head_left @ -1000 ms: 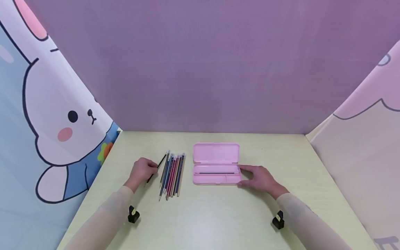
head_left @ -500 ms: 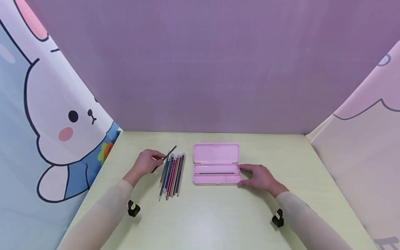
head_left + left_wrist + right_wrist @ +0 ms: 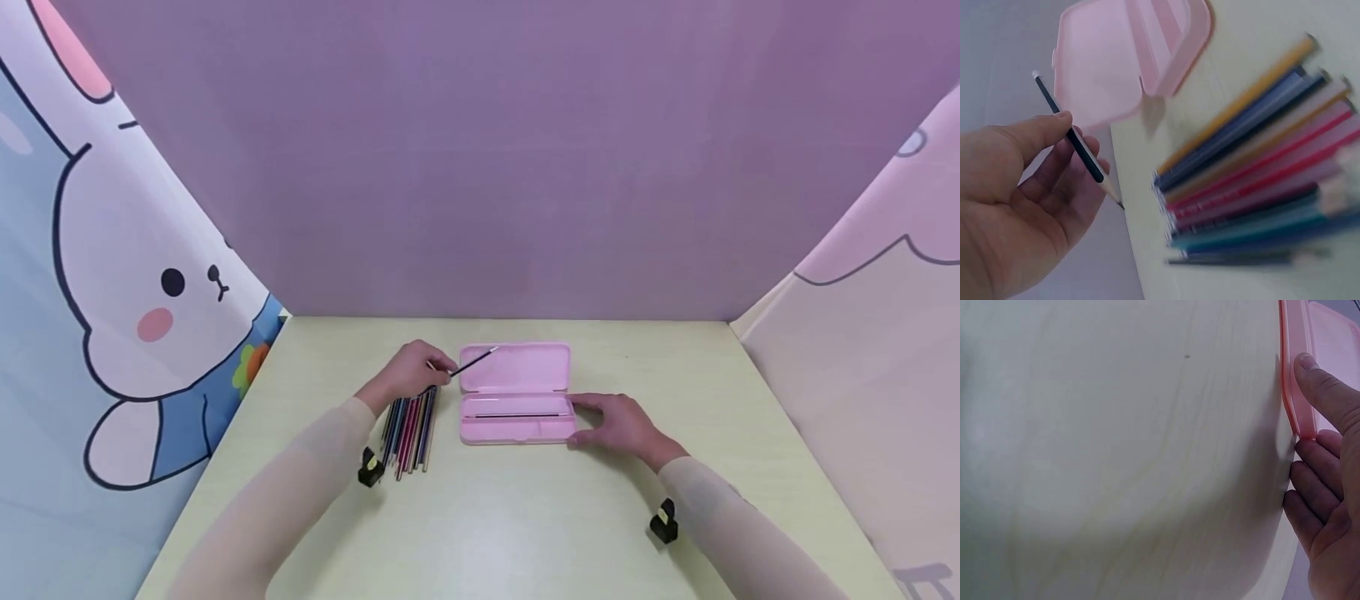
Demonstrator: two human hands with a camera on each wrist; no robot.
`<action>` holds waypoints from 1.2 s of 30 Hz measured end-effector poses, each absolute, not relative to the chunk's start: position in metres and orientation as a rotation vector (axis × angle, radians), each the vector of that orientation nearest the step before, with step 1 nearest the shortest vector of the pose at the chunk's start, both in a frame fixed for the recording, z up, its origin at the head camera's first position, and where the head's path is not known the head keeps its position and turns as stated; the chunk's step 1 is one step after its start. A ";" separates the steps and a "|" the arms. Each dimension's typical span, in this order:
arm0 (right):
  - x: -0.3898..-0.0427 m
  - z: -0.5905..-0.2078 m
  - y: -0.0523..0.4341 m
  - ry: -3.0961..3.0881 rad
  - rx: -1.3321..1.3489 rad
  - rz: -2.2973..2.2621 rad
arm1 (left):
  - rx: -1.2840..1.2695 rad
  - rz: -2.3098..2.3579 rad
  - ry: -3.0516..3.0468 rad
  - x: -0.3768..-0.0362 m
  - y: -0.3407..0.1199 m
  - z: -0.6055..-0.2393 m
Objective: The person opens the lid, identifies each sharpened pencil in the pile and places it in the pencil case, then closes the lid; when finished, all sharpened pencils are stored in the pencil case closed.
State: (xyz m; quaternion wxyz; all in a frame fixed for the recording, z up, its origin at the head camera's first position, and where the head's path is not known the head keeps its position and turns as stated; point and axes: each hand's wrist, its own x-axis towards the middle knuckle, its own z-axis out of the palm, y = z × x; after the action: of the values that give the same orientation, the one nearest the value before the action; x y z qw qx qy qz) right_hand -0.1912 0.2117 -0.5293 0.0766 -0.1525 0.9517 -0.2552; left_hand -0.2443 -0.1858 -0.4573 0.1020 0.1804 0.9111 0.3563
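Walled off at the back by a purple panel (image 3: 510,158), at left by a rabbit-print curtain (image 3: 120,267), at right by a pink-and-cream curtain (image 3: 877,358). Plenty of pale wood-grain tabletop (image 3: 510,525) in front of the open pink pencil case (image 3: 517,429) and out to its right; only a narrow strip between it and the row of pencils (image 3: 408,437) on its left. Lid laid back toward the far edge. Pinched between thumb and fingers of the left hand (image 3: 414,368): one dark pencil (image 3: 1089,160), slanted, white eraser end overlapping the lid in the head view. Thumb and fingers of the right hand (image 3: 624,427) parted, touching the case's right end. Shifted rightward with the dark pencil since half a second ago, from the row's left side to over its far ends. Unchanged at the right hand and case.
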 end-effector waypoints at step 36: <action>-0.188 -0.528 0.209 2.869 -0.471 -0.756 | 0.866 0.530 2.644 -0.254 -0.070 -0.488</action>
State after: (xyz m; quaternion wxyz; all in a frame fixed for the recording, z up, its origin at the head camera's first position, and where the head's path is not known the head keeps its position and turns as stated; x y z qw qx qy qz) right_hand -0.1883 0.2088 -0.5282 0.0687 -0.1563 0.9528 -0.2512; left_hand -0.2539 -0.0702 -0.4878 0.1543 0.3021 0.9224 0.1848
